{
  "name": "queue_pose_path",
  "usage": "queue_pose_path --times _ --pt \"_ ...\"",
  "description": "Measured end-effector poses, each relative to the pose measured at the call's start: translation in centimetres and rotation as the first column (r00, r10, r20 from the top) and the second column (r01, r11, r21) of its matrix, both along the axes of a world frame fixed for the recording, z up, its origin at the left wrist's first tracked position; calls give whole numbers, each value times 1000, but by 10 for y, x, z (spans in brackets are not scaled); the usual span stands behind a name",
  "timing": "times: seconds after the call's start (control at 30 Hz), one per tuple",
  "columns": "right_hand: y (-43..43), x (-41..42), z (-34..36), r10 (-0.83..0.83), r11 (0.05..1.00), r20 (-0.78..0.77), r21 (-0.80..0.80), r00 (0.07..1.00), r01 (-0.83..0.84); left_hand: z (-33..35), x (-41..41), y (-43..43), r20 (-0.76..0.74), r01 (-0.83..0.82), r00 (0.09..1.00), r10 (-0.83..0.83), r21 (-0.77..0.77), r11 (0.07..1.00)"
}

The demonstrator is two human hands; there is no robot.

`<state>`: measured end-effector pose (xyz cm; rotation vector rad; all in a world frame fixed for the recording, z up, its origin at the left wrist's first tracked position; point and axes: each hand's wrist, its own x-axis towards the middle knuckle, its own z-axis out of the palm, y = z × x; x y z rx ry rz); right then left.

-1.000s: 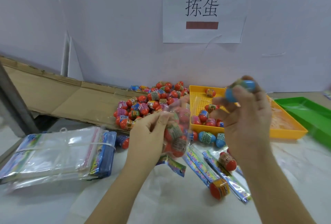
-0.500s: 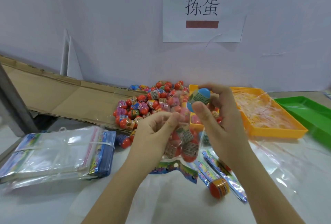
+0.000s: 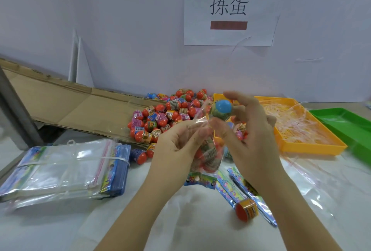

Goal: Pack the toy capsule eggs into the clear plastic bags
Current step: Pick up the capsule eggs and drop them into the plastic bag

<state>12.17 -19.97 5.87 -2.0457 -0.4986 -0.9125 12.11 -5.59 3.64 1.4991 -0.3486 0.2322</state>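
Nearly upright, blue cap uppermost, egg [image 3: 222, 108] sits pinched in right hand [image 3: 255, 142].

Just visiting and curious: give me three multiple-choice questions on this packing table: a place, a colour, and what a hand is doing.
1. On which side of the table does the banded stack of empty bags lie? A) person's left B) person's right C) middle
2. What colour is the tray farthest right? A) blue B) green C) white
3. What does the right hand hold? A) nothing B) scissors C) a blue-capped capsule egg
Answers: 1 A, it lies by the left edge; 2 B, it sits beyond the orange tray; 3 C, its fingers pinch the egg above the clear bag gripped by the left hand.
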Motion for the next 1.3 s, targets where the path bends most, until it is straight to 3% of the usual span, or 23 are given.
queue_pose_path --times 0.2,0.4,0.5,0.63,0.8,1.0,1.3 --pt "-1 -1 5 213 953 -53 231 976 -196 -2 2 2 -17 -9 1000 9 -15 1000" --pt "-4 2 5 110 979 -120 186 987 -86 -3 3 0 -37 -8 999 6 -47 999" --pt "0 0 3 92 990 -126 114 988 -77 -3 2 -1 -53 -11 999 8 -48 999" --pt "-2 -2 4 107 987 -136 135 985 -89 -5 4 -1 -53 -25 998 22 -61 998" --pt "-2 -1 8 -71 997 -82 -31 994 68 -5 3 -1 -27 2 1000 -4 -60 998" --pt "1 -4 5 -10 1000 -115 13 993 11 -7 2 0 11 -7 1000 7 -8 1000" --pt "2 -2 3 -16 999 -120 -49 993 10 -12 5 3 81 -98 993 91 85 992"
